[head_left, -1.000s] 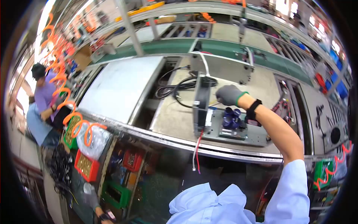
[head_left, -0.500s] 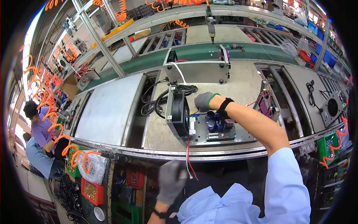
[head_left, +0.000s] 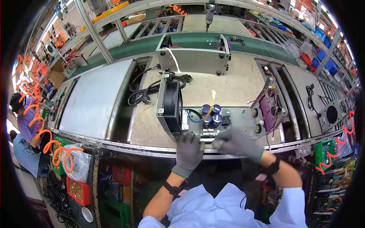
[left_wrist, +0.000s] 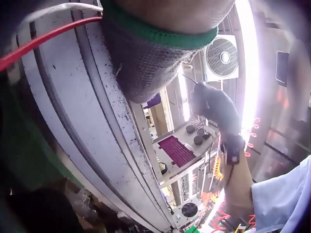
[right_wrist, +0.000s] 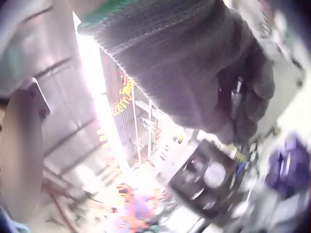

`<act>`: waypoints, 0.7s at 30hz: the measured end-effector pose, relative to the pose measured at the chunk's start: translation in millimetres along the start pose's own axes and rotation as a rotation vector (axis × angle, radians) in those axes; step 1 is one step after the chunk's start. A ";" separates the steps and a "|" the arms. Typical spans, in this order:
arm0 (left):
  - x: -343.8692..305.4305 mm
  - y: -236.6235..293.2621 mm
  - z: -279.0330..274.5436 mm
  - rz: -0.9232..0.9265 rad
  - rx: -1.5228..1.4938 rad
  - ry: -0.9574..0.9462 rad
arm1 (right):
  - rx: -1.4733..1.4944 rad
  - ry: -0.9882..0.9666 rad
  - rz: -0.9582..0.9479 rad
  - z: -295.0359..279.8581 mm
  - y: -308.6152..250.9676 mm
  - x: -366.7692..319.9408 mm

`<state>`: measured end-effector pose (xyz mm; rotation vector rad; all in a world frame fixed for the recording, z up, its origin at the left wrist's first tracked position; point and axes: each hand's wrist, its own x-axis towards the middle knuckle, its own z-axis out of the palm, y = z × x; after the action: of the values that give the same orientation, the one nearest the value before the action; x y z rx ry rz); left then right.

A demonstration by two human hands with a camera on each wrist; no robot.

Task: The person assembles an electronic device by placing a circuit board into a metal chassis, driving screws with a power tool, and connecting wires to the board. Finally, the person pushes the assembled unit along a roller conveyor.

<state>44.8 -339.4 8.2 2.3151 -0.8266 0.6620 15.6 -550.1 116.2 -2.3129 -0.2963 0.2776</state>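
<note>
At the bench's front edge, my gloved left hand (head_left: 188, 152) sits at the foot of a black fan (head_left: 172, 102) on an open metal chassis (head_left: 237, 122). Red wire (left_wrist: 43, 42) and white wire run to that glove in the left wrist view; its fingertips are hidden there, so I cannot tell whether they grip the wires. My right hand (head_left: 238, 144), blurred, is just right of the left, over the chassis front. Its curled fingers hold a thin metal-tipped rod (right_wrist: 236, 99). Blue-sleeved capacitors (head_left: 211, 114) and a raised yellow wire (head_left: 212, 102) stand behind the hands.
Behind stands a second metal chassis (head_left: 194, 62), with coiled black power cords (head_left: 142, 93) to its left. A purple heat sink (head_left: 264, 113) rises at the chassis's right end. A power screwdriver (head_left: 209, 16) hangs overhead. A red bin of small parts (head_left: 78, 190) is lower left.
My left hand has come up from the bins at lower left to the fan's foot. My right hand has moved back from behind the capacitors to the chassis front, leaving the yellow wire upright.
</note>
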 end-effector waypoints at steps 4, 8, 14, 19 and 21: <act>9.7 8.0 -11.2 -0.156 -0.225 0.142 | 0.640 -0.166 0.265 51.0 18.7 -21.9; 24.4 11.0 -14.6 0.030 -0.205 -0.069 | 0.873 -0.199 0.289 58.4 28.9 -28.1; 25.6 1.4 -1.2 0.080 -0.190 -0.030 | 1.079 -0.256 0.258 59.8 40.6 -28.7; 24.1 -1.7 4.5 0.090 -0.198 0.019 | 0.889 -0.331 0.295 53.1 30.2 -25.5; 19.0 -3.8 7.6 0.076 -0.189 0.003 | 0.612 -0.274 0.217 47.8 27.7 -20.9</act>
<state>62.3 -349.6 13.2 2.1217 -0.9382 0.5924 -14.4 -542.6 65.9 -1.6972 -0.0732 0.6939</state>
